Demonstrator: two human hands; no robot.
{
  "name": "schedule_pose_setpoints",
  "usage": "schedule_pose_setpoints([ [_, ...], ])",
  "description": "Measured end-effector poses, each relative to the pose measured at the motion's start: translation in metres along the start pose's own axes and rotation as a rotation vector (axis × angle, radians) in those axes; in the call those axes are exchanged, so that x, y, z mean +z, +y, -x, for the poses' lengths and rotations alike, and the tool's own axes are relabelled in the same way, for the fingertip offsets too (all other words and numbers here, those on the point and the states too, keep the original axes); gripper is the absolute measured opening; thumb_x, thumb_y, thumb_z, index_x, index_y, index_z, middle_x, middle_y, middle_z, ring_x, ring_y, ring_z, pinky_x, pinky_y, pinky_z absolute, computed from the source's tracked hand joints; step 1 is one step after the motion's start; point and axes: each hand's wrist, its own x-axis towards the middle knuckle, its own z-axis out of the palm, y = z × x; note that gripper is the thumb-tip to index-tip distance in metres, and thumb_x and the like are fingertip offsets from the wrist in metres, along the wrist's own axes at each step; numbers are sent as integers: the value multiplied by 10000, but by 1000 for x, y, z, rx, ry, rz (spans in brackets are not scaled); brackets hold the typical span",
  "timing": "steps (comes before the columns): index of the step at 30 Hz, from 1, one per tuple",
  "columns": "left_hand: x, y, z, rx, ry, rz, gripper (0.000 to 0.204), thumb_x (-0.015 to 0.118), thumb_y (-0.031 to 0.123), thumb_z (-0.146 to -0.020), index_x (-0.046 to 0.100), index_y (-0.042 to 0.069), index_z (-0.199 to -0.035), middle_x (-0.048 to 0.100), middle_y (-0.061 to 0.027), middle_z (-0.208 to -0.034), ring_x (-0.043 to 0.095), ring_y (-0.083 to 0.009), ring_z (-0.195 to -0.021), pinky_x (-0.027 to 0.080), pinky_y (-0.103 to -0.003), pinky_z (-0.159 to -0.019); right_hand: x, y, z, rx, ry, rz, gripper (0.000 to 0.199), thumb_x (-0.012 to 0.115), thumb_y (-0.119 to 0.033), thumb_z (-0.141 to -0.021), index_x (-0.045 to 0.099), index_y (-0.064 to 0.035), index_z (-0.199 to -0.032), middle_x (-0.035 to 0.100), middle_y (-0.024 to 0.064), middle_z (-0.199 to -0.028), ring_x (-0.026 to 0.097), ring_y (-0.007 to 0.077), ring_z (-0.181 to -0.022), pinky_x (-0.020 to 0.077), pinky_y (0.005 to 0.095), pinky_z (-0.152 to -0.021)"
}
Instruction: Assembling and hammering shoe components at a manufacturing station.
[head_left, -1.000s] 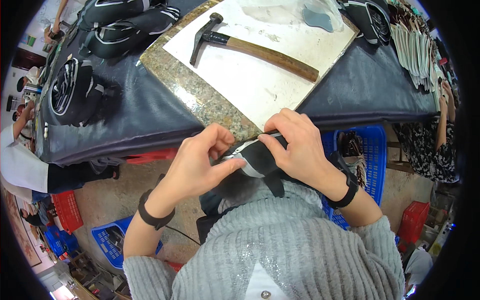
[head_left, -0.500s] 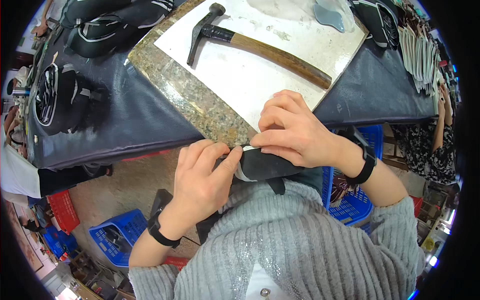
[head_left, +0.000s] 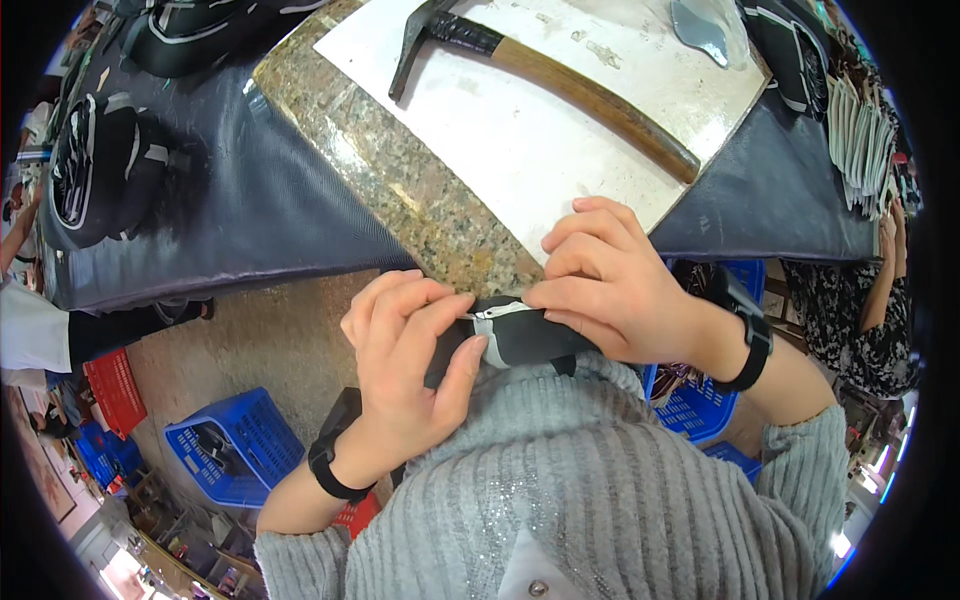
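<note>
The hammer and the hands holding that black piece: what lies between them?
In the head view, only bare white sheet and the speckled granite slab lie between the hammer and the hands gripping the black piece.

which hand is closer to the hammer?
Right. The right hand sits just below the hammer handle's end at the slab corner; the left hand is lower and further left, off the slab.

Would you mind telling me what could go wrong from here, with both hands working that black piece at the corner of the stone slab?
The black piece is pinched between the left hand and right hand off the granite slab, over open floor; a slip could drop it toward the blue crate. The hammer lies just beyond the right hand, so a careless reach might knock it.
</note>
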Motion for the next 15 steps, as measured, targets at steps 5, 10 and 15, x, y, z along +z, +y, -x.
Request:
schedule_pose_setpoints([
  [5, 16, -2, 19, 143, 84, -124, 409, 803, 255, -661, 678, 80, -1009, 585, -84, -1080, 542, -284, -1058, 335, -379, -886, 25, -14, 19, 38, 172, 103, 183, 731, -127, -707, 665, -106, -877, 552, 21, -867, 567, 251, -961, 391, 476, -963],
  [10, 19, -11, 16, 54, 122, 126, 664, 851, 240, -651, 561, 4, -1200, 509, -170, -1249, 504, -327, -1109, 409, -419, -947, 33, -16, 14, 82, 318, 88, 269, 774, -260, -668, 679, -116, -875, 557, 26, -909, 560, 256, -993, 371, 485, -971],
  [15, 12, -8, 4, 49, -9, 72, 416, 813, 200, -653, 697, 98, -1039, 537, -105, -1238, 405, -339, -1192, 304, -440, -1013, 26, -7, 16, 42, 221, 79, 235, 760, -262, -701, 681, -134, -881, 544, 15, -937, 537, 236, -1037, 344, 489, -1005],
])
